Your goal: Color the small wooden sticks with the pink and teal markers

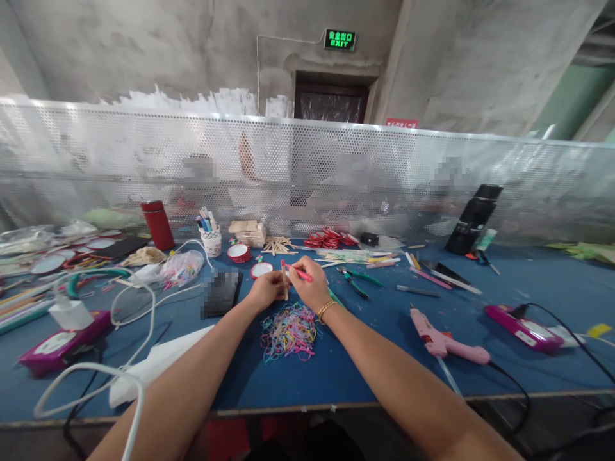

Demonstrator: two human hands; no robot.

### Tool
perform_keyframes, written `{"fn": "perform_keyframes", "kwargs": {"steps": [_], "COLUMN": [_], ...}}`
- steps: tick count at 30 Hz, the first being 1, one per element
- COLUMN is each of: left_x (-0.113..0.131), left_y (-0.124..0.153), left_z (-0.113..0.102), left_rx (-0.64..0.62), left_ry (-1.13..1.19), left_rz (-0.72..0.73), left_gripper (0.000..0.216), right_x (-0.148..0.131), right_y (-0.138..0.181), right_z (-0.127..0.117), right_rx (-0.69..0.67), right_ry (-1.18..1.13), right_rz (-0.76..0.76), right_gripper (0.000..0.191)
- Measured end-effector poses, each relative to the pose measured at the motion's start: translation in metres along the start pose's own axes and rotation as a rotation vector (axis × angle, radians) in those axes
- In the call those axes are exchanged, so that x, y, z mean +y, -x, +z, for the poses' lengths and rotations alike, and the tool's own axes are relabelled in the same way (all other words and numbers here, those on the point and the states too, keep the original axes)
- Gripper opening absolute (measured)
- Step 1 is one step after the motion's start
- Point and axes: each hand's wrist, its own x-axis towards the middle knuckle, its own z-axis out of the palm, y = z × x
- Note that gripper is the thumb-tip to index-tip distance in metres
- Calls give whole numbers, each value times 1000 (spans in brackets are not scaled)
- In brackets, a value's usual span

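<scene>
Both my hands meet over the middle of the blue table (365, 358). My left hand (266, 288) is closed around a small upright wooden stick (285, 286). My right hand (309, 286), with a gold bracelet on its wrist, pinches a pink-red stick (298, 273) that points left toward the wooden one. Just in front of my hands lies a pile of coloured rubber bands (288, 333).
A pink glue gun (444, 342) lies to the right, green pliers (358, 280) behind my hands. A red flask (157, 224), a cup of pens (211, 238), red tape rolls (329, 239), loose wooden sticks (278, 244), white cables and magenta devices (523, 326) surround them. A perforated metal screen (365, 173) backs the table.
</scene>
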Motion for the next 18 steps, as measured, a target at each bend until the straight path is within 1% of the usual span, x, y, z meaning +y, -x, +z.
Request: {"fn": "perform_keyframes", "kwargs": {"steps": [3,9,14,18], "left_x": [-2,-4,-5,-4], "left_y": [-1,-3,-4,-3], "left_z": [-1,-2,-2,-2], "left_rx": [-1,-17,-5,-3], "left_ry": [-9,-10,-7,-5], "left_rz": [3,-4,5,3], "left_gripper": [19,22,22,24], "right_x": [1,-2,0,1], "right_y": [0,1,0,1], "right_z": [0,-1,0,1], "right_rx": [19,-18,26,-15], "right_ry": [7,3,12,8], "right_rz": [14,-19,3,-21], "right_gripper": [9,10,9,10]}}
